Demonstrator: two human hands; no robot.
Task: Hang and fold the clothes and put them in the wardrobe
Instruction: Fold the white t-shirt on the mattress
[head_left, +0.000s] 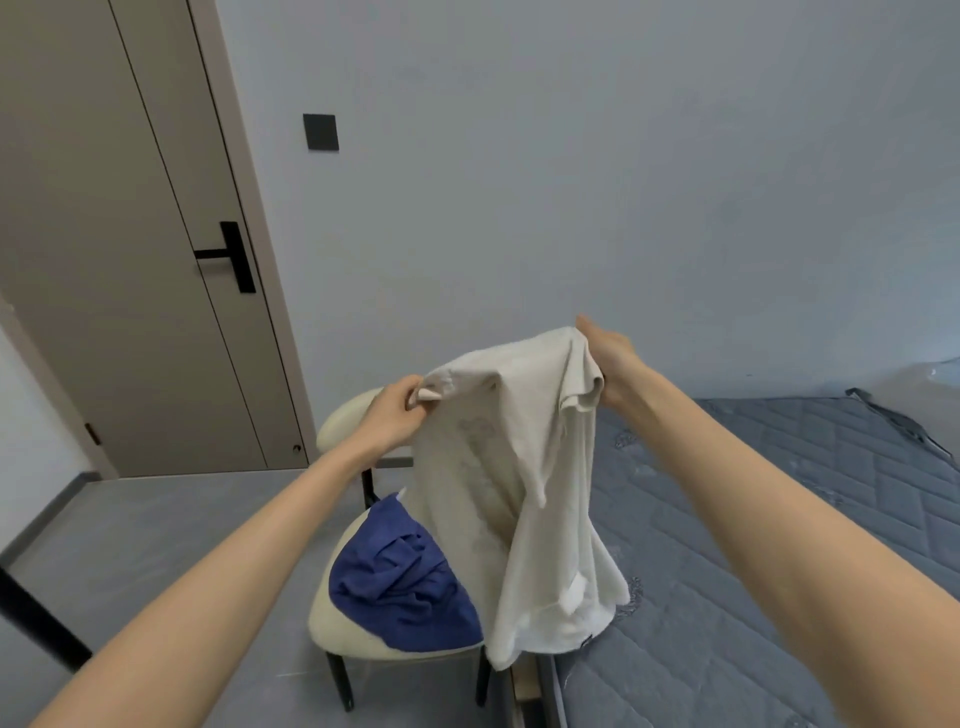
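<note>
**Above the chair (332, 621), a shirt (498, 493) held up by two hands**

At centre frame we see the cream shirt lifted in the air. Its top edge is stretched between the hands and the rest hangs loose in folds. The left hand (392, 415), left of centre, pinches one upper corner with curled fingers and thumb. The right hand (613, 358), higher and right of centre, grasps the other upper corner, where the cloth bunches against it. Its fingers are mostly hidden behind the fabric. Both bare forearms reach in from the lower corners.

Behind and below the shirt stands the cream chair on dark legs. A crumpled blue garment (400, 577) lies on its seat. The shirt's hem hangs in front of the seat's right side, and we cannot tell whether it touches.

Just right of the chair, a bed (753, 545) with a grey-blue quilted mattress fills the lower right. At the upper left is a beige door (130, 312) with a black handle (231, 254). A black square plate (320, 132) sits on the wall to the right of the door. Grey floor (156, 530) spreads across the lower left.
</note>
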